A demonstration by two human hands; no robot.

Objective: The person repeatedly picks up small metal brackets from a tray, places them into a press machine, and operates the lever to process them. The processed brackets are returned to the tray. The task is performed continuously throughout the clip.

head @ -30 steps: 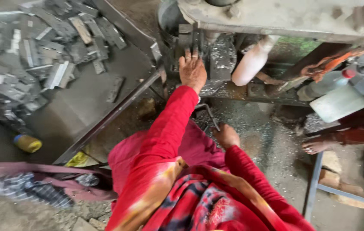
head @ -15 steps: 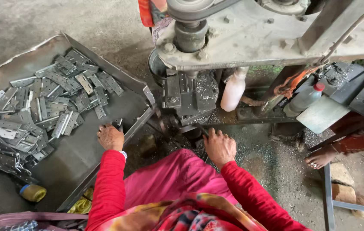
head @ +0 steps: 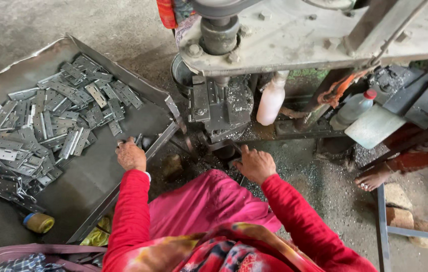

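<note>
The left hand has left the press for the tray, fingers closed on a hinge plate; right hand rests below the die, grip unclear

The left hand hides whatever its fingers close on. The right hand covers its own fingertips under the press. The tray of metal plates runs off the left edge.
</note>
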